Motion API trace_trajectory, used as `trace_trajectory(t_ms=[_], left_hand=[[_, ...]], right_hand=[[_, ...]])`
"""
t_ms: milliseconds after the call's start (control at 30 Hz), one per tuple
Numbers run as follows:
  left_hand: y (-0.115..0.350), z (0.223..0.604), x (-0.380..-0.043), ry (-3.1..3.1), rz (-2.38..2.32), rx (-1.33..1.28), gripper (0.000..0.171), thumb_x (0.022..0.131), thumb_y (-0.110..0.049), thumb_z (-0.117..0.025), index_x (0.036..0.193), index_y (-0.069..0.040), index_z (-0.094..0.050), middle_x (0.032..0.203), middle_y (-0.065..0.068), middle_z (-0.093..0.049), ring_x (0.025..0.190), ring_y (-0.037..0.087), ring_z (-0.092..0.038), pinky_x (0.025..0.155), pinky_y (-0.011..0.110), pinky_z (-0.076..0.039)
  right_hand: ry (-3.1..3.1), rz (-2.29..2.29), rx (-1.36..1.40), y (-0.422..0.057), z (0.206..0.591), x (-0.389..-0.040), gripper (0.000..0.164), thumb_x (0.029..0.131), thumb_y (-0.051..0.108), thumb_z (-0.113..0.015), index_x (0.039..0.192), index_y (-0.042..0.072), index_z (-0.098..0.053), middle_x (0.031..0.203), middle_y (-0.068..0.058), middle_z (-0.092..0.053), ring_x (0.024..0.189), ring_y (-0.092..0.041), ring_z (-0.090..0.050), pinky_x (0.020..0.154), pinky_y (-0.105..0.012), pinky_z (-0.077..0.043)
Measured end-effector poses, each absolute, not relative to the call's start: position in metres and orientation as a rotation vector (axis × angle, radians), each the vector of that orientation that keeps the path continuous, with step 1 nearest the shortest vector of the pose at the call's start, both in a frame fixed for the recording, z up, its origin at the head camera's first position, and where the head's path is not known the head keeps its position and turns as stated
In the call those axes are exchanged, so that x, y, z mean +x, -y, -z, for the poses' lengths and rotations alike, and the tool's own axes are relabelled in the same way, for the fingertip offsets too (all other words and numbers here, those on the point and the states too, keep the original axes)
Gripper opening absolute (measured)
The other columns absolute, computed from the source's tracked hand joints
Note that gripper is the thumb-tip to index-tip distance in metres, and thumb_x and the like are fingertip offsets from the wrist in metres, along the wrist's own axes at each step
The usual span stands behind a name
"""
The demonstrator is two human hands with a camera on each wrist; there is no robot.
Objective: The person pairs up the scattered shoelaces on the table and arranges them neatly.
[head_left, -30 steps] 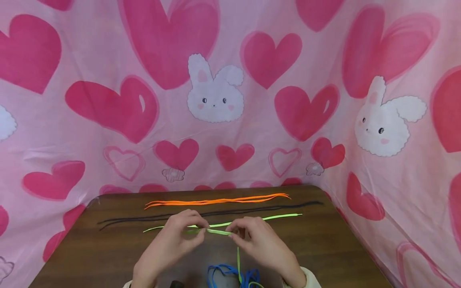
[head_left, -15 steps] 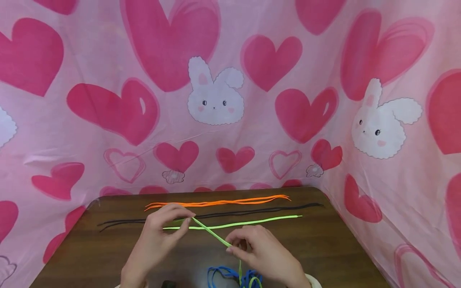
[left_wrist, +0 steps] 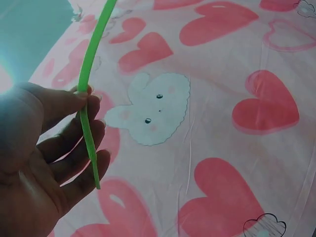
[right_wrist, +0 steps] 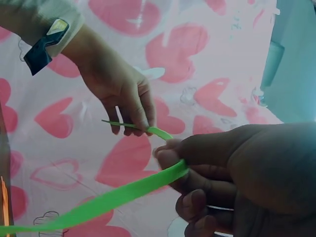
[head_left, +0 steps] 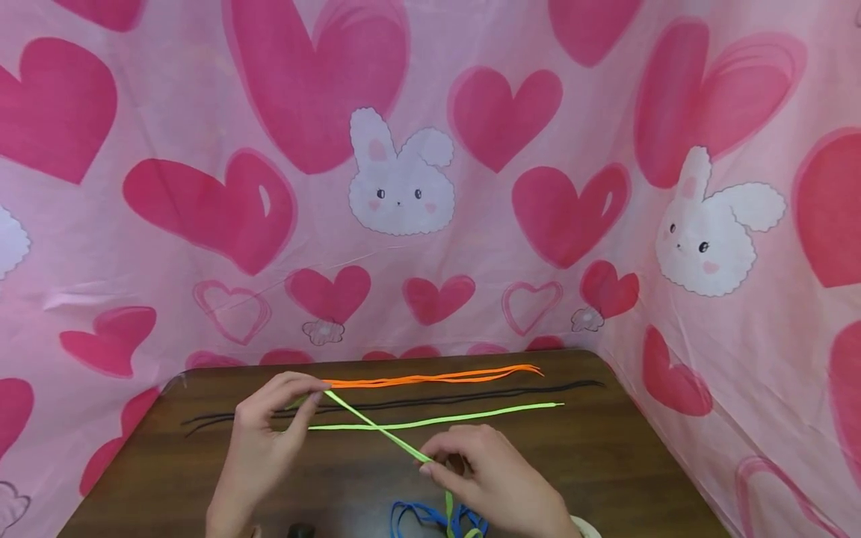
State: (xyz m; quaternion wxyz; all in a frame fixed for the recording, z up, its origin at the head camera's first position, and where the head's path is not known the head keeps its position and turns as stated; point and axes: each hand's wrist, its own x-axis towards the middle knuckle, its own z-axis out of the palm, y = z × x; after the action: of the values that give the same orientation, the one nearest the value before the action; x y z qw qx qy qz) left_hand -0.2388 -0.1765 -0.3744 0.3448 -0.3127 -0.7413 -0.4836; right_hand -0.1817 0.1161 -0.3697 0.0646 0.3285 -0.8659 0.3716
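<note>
A green shoelace (head_left: 366, 423) runs taut and slanting between both hands above the table. My left hand (head_left: 265, 430) pinches it near one end between thumb and forefinger; in the left wrist view the short tail of the green shoelace (left_wrist: 89, 133) lies across the other fingers. Lower and to the right, my right hand (head_left: 494, 467) pinches the same lace between thumb and fingers. Below the right hand the lace hangs down to a loose heap of blue lace (head_left: 410, 512). In the right wrist view the green shoelace (right_wrist: 123, 195) trails away from the pinching fingers.
Across the brown table (head_left: 572, 463) lie a second green lace (head_left: 484, 413), a pair of black laces (head_left: 525, 389) and several orange laces (head_left: 430, 378). A small dark object (head_left: 300, 530) sits at the front edge. Pink heart-patterned cloth (head_left: 484, 224) hangs behind and beside the table.
My left hand has moved left and slightly up, drawing a longer stretch of green lace between the hands. My right hand has shifted slightly down and keeps its pinch.
</note>
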Motion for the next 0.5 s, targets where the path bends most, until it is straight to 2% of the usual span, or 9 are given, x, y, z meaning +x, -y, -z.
trace_trajectory(t_ms=[67,267,500], left_hand=[[0.177,0.375,-0.238,1.919,1.262,-0.784,0.033,0.084,0.014,-0.073,0.104,-0.012,-0.077,0.096,0.001,-0.072,0.091,0.009,-0.067,0.086,0.013,-0.049],[0.177,0.373,-0.238,1.832,1.287,-0.702,0.033,0.081,0.021,-0.070,0.101,-0.005,-0.077,0.094,0.005,-0.071,0.089,0.008,-0.064,0.086,0.014,-0.048],[0.180,0.370,-0.236,1.750,1.342,-0.642,0.032,0.081,0.024,-0.067,0.101,0.002,-0.076,0.094,0.009,-0.071,0.091,0.007,-0.064,0.087,0.016,-0.049]], right_hand=[[2.588,-1.133,1.014,-0.117,0.369,-0.179,0.008,0.098,0.026,-0.070,0.104,0.025,-0.074,0.082,0.019,-0.066,0.071,0.008,-0.052,0.064,-0.015,-0.048],[2.595,-1.100,1.085,-0.121,0.364,-0.172,0.013,0.099,0.032,-0.066,0.107,0.026,-0.074,0.082,0.020,-0.063,0.071,0.009,-0.051,0.062,-0.013,-0.046],[2.505,-1.053,1.115,-0.127,0.362,-0.168,0.009,0.098,0.026,-0.069,0.106,0.026,-0.074,0.079,0.018,-0.061,0.069,0.009,-0.048,0.060,-0.012,-0.043]])
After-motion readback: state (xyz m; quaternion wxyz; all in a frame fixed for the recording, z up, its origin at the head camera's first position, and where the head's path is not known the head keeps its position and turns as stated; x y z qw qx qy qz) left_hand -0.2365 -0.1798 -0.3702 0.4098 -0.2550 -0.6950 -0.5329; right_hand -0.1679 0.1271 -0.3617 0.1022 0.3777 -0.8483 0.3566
